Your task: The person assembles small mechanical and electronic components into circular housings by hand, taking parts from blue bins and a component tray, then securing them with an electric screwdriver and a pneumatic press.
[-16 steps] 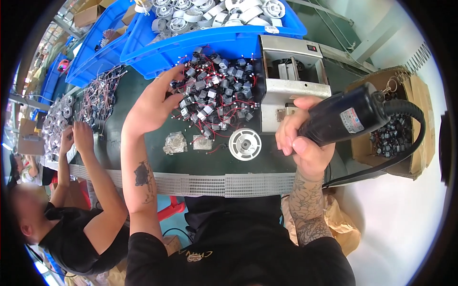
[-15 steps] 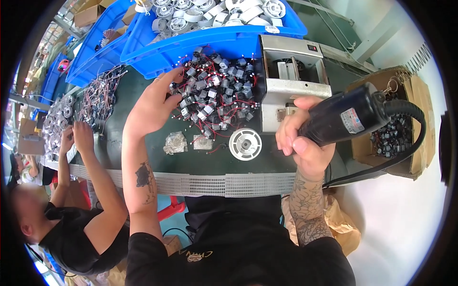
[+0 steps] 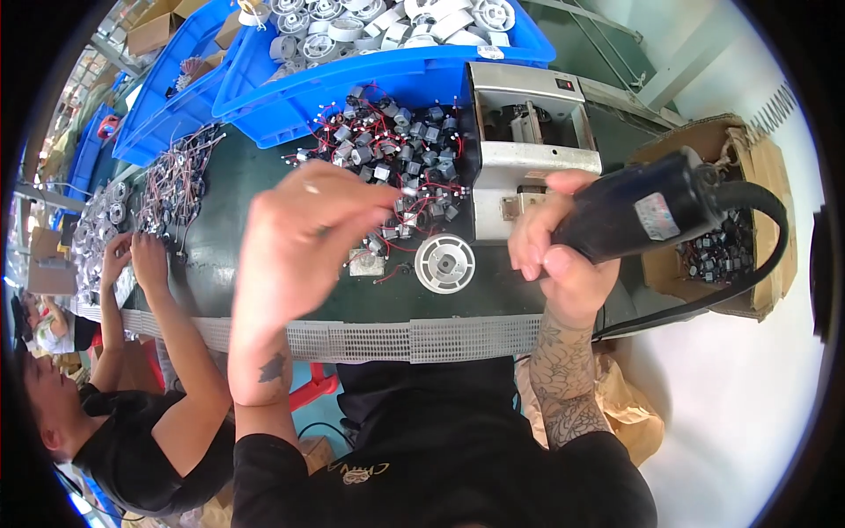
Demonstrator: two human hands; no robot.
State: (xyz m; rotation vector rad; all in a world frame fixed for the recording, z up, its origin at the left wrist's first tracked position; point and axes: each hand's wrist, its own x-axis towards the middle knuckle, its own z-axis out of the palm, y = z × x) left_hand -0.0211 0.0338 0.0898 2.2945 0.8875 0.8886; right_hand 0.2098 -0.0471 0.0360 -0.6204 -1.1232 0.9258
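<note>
Black corded tool point(image 3: 607, 211) wrapped snugly in right grip point(image 3: 576, 283), just right of white wheel point(image 3: 446, 264). Probably hefty, rigid; best held round the thick middle. Can't tell on blurry left grip point(image 3: 299, 239), pinching or empty.

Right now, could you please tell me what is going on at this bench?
A person's right hand grips a black corded tool. The left hand is blurred, its fingers drawn together before a pile of small wired motors; whether they hold anything is unclear. A white wheel lies on the green bench between the hands.
</note>
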